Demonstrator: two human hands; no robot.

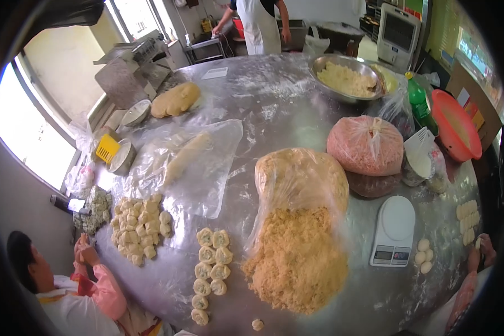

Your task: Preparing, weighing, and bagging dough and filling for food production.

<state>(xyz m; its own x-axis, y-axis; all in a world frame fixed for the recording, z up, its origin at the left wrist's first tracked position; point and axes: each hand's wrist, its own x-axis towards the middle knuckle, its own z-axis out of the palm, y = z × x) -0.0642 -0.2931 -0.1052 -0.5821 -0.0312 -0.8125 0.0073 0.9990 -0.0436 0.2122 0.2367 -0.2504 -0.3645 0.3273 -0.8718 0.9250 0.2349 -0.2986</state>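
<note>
Neither of my hands is in view. Before me, on a steel table, a heap of crumbly yellow-brown filling (298,264) spills from a clear plastic bag (300,180) that holds more of it. Two columns of round filled dough pieces (210,262) stand left of the heap, and one small dough piece (257,324) lies alone near the front edge. Farther left is a pile of cut dough lumps (138,229). A white kitchen scale (393,231) sits to the right of the heap, with several white dough balls (423,256) beside it.
Co-workers stand at the left (67,294), right (472,277) and far side (258,25). Plastic sheeting (218,168) covers a dough roll. A large dough mass (176,100), a bag of pink shredded filling (365,147), a steel bowl (346,80), a green bottle (418,101) and a red basin (455,126) also occupy the table.
</note>
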